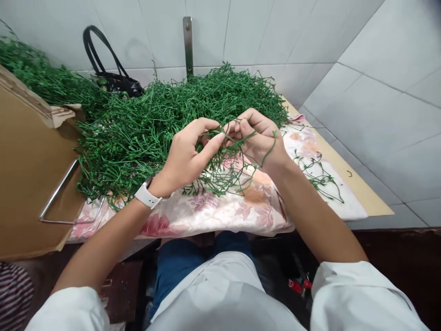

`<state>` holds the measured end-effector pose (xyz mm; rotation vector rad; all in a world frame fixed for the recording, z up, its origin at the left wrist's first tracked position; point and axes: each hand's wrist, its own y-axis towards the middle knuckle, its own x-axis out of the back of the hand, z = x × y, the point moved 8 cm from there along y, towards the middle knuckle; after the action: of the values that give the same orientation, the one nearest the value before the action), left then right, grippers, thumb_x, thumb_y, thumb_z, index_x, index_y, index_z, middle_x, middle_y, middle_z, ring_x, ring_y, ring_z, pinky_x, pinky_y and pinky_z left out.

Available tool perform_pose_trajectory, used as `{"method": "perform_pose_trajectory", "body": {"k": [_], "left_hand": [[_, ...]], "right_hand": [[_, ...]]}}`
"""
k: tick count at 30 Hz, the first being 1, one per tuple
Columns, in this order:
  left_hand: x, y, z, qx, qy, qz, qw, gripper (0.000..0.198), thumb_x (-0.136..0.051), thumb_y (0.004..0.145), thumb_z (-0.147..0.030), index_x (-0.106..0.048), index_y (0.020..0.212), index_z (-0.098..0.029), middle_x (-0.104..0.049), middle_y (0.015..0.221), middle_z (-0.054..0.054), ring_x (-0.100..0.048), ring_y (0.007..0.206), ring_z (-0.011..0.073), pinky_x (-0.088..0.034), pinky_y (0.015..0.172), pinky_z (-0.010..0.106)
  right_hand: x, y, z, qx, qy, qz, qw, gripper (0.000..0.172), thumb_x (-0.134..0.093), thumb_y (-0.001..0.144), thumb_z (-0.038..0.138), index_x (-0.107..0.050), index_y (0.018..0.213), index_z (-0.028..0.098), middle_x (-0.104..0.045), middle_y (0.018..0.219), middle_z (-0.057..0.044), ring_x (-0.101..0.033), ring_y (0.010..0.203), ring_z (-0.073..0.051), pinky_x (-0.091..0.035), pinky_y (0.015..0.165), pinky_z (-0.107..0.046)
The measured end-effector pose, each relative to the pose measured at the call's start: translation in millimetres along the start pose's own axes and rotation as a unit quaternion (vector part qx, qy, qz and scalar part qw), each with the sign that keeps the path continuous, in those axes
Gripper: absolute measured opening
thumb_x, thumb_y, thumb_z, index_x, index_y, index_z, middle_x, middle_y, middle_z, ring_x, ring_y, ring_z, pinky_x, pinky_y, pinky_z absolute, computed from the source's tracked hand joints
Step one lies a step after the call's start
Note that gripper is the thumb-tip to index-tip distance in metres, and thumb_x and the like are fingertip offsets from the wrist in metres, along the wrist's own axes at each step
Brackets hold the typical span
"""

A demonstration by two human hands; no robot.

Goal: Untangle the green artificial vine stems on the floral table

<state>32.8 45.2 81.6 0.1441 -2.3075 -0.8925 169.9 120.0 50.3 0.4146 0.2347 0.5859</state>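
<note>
A small bunch of thin green plastic-looking stems [234,148] hangs between my two hands, above the front of a large heap of the same stems [168,110]. My left hand [193,149], with a white-strapped watch on the wrist, pinches some of them between thumb and fingers. Close beside it, my right hand [260,138] has its fingers curled around other stems of the bunch. One stem loops down past the right palm. Exactly which strands each fingertip grips is partly hidden.
A floral cloth [203,216] covers the table under the heap. Several loose stems [320,179] lie at the right. A cardboard box [31,170] with a metal wire frame [58,193] stands at the left. Behind are a black handbag [119,82] and a metal wall bracket [188,46].
</note>
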Motion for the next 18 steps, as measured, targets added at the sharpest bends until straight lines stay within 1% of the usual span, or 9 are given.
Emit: {"method": "perform_pose_trajectory", "body": {"k": [2, 3, 7, 8, 10, 12, 14, 16, 18], "left_hand": [[5.1, -5, 3, -0.004, 0.004, 0.028, 1.0, 0.022, -0.062, 0.1, -0.044, -0.067, 0.1, -0.023, -0.07, 0.093, 0.004, -0.06, 0.079, 0.0163, -0.053, 0.075, 0.032], [6.5, -7, 4, -0.006, 0.002, 0.048, 0.999, 0.021, -0.063, 0.098, -0.043, -0.067, 0.097, -0.023, -0.068, 0.09, 0.004, -0.059, 0.079, 0.0168, -0.052, 0.075, 0.032], [6.3, -10, 10, 0.008, -0.068, 0.108, 0.992, 0.019, -0.062, 0.094, -0.04, -0.061, 0.086, -0.023, -0.069, 0.092, 0.005, -0.062, 0.085, 0.0191, -0.054, 0.078, 0.035], [3.9, -12, 12, 0.019, -0.091, 0.121, 0.988, 0.021, -0.061, 0.094, -0.04, -0.06, 0.083, -0.022, -0.071, 0.091, 0.005, -0.062, 0.083, 0.0189, -0.054, 0.076, 0.035], [-2.2, -15, 14, 0.041, -0.121, 0.143, 0.981, 0.03, -0.058, 0.097, -0.044, -0.058, 0.077, -0.022, -0.069, 0.08, 0.003, -0.06, 0.073, 0.0169, -0.052, 0.068, 0.033], [-6.5, -18, 15, 0.055, -0.126, 0.148, 0.979, 0.044, -0.055, 0.101, -0.049, -0.054, 0.068, -0.021, -0.061, 0.066, 0.001, -0.054, 0.062, 0.014, -0.048, 0.06, 0.031], [-7.2, -20, 15, 0.055, -0.115, 0.135, 0.983, 0.049, -0.057, 0.101, -0.052, -0.05, 0.065, -0.021, -0.054, 0.061, -0.001, -0.05, 0.058, 0.0121, -0.046, 0.058, 0.029], [-6.6, -22, 17, 0.05, -0.093, 0.119, 0.987, 0.043, -0.063, 0.098, -0.053, -0.053, 0.07, -0.022, -0.057, 0.066, -0.001, -0.052, 0.059, 0.0117, -0.048, 0.059, 0.029], [-6.6, -24, 21, 0.048, -0.062, 0.113, 0.991, 0.034, -0.066, 0.096, -0.054, -0.06, 0.082, -0.023, -0.061, 0.073, 0.0, -0.056, 0.062, 0.0125, -0.049, 0.06, 0.029]], "right_hand": [[0, -2, -1, -0.021, 0.01, 0.02, 1.0, 0.051, -0.081, 0.084, 0.067, -0.055, 0.085, 0.024, -0.07, 0.086, -0.002, -0.068, 0.079, -0.015, -0.062, 0.074, -0.03], [-1, -2, -1, -0.031, 0.009, 0.027, 0.999, 0.049, -0.082, 0.084, 0.065, -0.057, 0.085, 0.023, -0.069, 0.083, -0.002, -0.068, 0.077, -0.015, -0.062, 0.072, -0.03], [-3, -5, 1, -0.051, -0.01, 0.051, 0.997, 0.043, -0.086, 0.084, 0.059, -0.066, 0.085, 0.021, -0.068, 0.078, -0.002, -0.067, 0.068, -0.014, -0.06, 0.063, -0.029], [-4, -6, 2, -0.049, -0.017, 0.052, 0.997, 0.042, -0.086, 0.085, 0.058, -0.068, 0.085, 0.02, -0.069, 0.079, -0.002, -0.067, 0.068, -0.014, -0.06, 0.063, -0.029], [-3, -8, 4, -0.041, -0.038, 0.044, 0.997, 0.038, -0.085, 0.086, 0.055, -0.072, 0.084, 0.02, -0.071, 0.081, -0.004, -0.069, 0.071, -0.015, -0.061, 0.068, -0.031], [-2, -11, 7, -0.032, -0.069, 0.032, 0.997, 0.033, -0.085, 0.088, 0.051, -0.076, 0.084, 0.02, -0.073, 0.084, -0.004, -0.071, 0.078, -0.016, -0.062, 0.075, -0.033], [-3, -13, 12, -0.02, -0.091, 0.031, 0.995, 0.026, -0.084, 0.09, 0.046, -0.079, 0.083, 0.022, -0.075, 0.086, -0.004, -0.071, 0.08, -0.017, -0.061, 0.078, -0.033], [-8, -14, 15, -0.028, -0.071, 0.049, 0.996, 0.024, -0.08, 0.092, 0.044, -0.081, 0.082, 0.023, -0.075, 0.081, -0.004, -0.071, 0.076, -0.017, -0.059, 0.075, -0.034], [-14, -15, 10, -0.094, -0.021, 0.083, 0.992, 0.034, -0.077, 0.091, 0.053, -0.084, 0.084, 0.021, -0.077, 0.081, -0.006, -0.071, 0.074, -0.019, -0.059, 0.072, -0.035]]}}
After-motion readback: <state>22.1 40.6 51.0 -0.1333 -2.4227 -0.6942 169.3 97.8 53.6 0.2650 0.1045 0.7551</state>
